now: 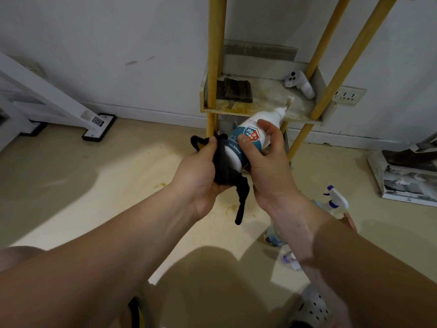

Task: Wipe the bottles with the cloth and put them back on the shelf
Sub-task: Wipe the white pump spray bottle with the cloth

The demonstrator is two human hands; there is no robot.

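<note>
White bottle (234, 155), teal label, "500ml": held tilted in the air in front of the lower shelf (267, 100), nozzle towards it. Right hand (267, 166): curled round the bottle's body, thumb on the label. Black cloth (222, 162): pressed against the bottle's base, one end dangling. Left hand (201, 171): clutching the cloth. Spray bottle (335, 202) and small bottle (292, 259): on the floor (94, 174), under the right forearm. White controller (299, 84): lying on the shelf.
</note>
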